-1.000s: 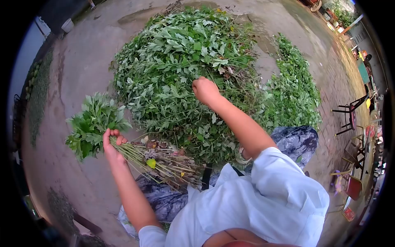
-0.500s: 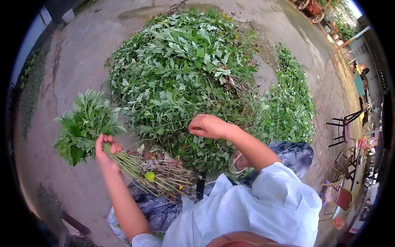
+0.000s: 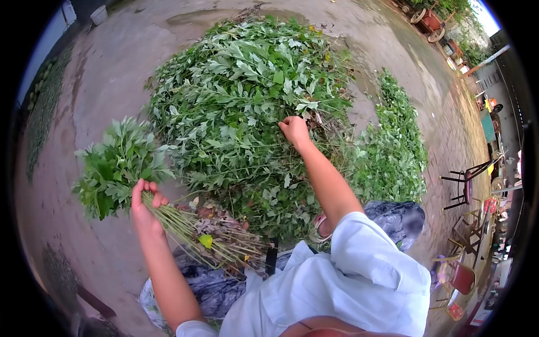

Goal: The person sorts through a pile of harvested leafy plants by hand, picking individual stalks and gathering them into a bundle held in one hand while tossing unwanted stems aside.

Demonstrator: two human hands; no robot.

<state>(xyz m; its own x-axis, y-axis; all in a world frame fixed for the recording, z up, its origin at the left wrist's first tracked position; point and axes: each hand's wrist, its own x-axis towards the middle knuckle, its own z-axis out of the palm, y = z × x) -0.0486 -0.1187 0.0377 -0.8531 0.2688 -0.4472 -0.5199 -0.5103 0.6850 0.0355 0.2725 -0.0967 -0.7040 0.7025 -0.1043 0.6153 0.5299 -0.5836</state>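
Observation:
My left hand point(image 3: 147, 206) is closed around a bunch of leafy stems point(image 3: 119, 171). The leaves fan out above the fist to the left, and the bare stalks run down to the right across my lap. My right hand point(image 3: 295, 130) reaches over the big pile of cut leafy plants point(image 3: 236, 95), its fingers pinched together against the foliage. Whatever is between those fingertips is too small to make out. Dry brown leaves point(image 3: 216, 222) and one yellow leaf point(image 3: 206, 241) lie among the stalks.
A second, flatter heap of greens point(image 3: 393, 146) spreads on the ground at the right. Further right stand a black-framed chair point(image 3: 466, 182) and a red-seated chair point(image 3: 465, 275). A cart point(image 3: 431, 23) is at the far right, a white bucket point(image 3: 99, 15) at the far left.
My right hand has moved forward and slightly right, from the near side of the pile further up over it. My left hand keeps hold of the bunch, nearly still.

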